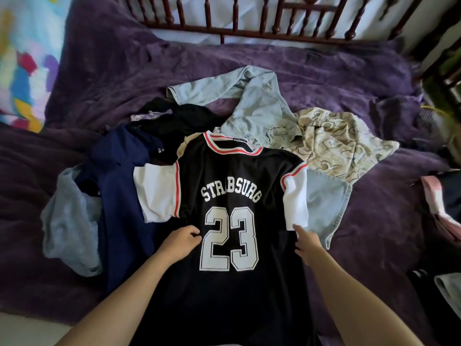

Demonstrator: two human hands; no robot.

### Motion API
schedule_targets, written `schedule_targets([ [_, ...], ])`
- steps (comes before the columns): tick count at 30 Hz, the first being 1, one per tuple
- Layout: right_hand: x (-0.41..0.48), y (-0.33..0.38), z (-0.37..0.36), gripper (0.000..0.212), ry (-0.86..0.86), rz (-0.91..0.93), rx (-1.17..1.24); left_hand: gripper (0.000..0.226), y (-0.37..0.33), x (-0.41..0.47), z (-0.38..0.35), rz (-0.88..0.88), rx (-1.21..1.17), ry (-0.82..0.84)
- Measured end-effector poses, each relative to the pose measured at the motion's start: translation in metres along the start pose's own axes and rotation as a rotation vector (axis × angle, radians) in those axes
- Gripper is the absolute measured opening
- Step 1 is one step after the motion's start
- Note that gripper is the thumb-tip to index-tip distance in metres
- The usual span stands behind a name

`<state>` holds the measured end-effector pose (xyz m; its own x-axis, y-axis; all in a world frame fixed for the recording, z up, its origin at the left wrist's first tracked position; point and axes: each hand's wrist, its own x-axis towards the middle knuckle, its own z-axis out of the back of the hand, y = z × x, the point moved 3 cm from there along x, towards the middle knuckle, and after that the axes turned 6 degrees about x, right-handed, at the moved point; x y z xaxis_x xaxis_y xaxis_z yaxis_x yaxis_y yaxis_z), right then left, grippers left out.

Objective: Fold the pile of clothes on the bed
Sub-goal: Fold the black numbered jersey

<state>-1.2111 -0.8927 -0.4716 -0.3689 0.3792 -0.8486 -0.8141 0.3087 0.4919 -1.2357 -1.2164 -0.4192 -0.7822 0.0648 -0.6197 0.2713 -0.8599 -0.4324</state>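
Hands (244, 242) pinch jersey (239, 176), hem cut off.

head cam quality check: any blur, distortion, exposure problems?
Head view: strong wide-angle bowing, headboard rails splay outward; jersey lettering sharp at centre; corners soft, colourful sheet at upper left smeared; daylight behind the headboard is bright, purple blanket dim; both hands fairly sharp.

A black jersey (232, 176) numbered 23 lies spread over piled clothes (262, 113) on the purple bed (369, 216), the left hand (180, 240) pinching its front, the right hand (308, 243) at its edge.
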Motion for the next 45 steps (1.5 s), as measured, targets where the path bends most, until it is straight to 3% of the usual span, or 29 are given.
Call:
schedule_targets([
  [7, 0.046, 0.034, -0.004, 0.060, -0.039, -0.102, 0.484, 0.044, -0.014, 0.062, 0.024, 0.062, -0.086, -0.108],
  [9, 0.054, 0.042, -0.005, 0.074, -0.038, -0.118, 0.406, 0.046, -0.020, 0.081, 0.032, 0.084, -0.101, -0.173],
  [11, 0.052, 0.067, 0.011, 0.049, -0.221, 0.058, 0.142, 0.048, -0.020, 0.098, 0.040, 0.124, -0.082, -0.243],
  [13, 0.045, 0.103, 0.037, 0.032, -0.464, 0.355, -0.029, 0.048, -0.010, 0.112, 0.048, 0.217, 0.044, -0.314],
  [15, 0.040, 0.133, 0.069, 0.032, -0.705, 0.517, -0.115, 0.045, 0.006, 0.119, 0.056, 0.341, 0.133, -0.362],
  [17, 0.048, 0.148, 0.094, 0.044, -0.842, 0.473, -0.161, 0.054, 0.022, 0.118, 0.060, 0.495, 0.094, -0.378],
  [20, 0.066, 0.139, 0.100, 0.066, -0.792, 0.236, -0.204, 0.074, 0.047, 0.112, 0.065, 0.727, -0.041, -0.425],
  [23, 0.070, 0.111, 0.080, 0.067, -0.713, 0.123, -0.249, 0.078, 0.068, 0.112, 0.068, 0.751, -0.245, -0.502],
  [25, 0.064, 0.093, 0.058, 0.066, -0.662, 0.166, -0.392, 0.069, 0.080, 0.114, 0.067, 0.715, -0.495, -0.535],
  [28, 0.050, 0.070, 0.017, 0.066, -0.536, 0.364, -0.751, 0.045, 0.085, 0.112, 0.067, 0.712, -0.796, -0.421],
  [30, 0.041, 0.060, -0.008, 0.065, -0.446, 0.464, -0.840, 0.044, 0.084, 0.107, 0.069, 0.722, -0.915, -0.379],
  [32, 0.035, 0.056, -0.026, 0.065, -0.397, 0.499, -0.853, 0.041, 0.080, 0.101, 0.080, 0.644, -0.918, -0.448],
  [35, 0.028, 0.056, -0.037, 0.063, -0.375, 0.506, -0.803, 0.027, 0.083, 0.089, 0.112, 0.432, -0.827, -0.655],
  [38, 0.029, 0.062, -0.034, 0.061, -0.398, 0.424, -0.587, 0.020, 0.101, 0.071, 0.139, 0.393, -0.629, -0.823],
  [42, 0.049, 0.057, -0.002, 0.046, -0.530, 0.073, -0.063, 0.023, 0.118, 0.064, 0.148, 0.453, -0.582, -0.825],
  [44, 0.058, 0.055, 0.005, 0.026, -0.439, 0.010, 0.291, 0.023, 0.126, 0.068, 0.148, 0.516, -0.578, -0.807],
  [45, 0.063, 0.053, 0.008, 0.027, -0.390, 0.016, 0.298, 0.028, 0.130, 0.071, 0.148, 0.538, -0.578, -0.808],
])
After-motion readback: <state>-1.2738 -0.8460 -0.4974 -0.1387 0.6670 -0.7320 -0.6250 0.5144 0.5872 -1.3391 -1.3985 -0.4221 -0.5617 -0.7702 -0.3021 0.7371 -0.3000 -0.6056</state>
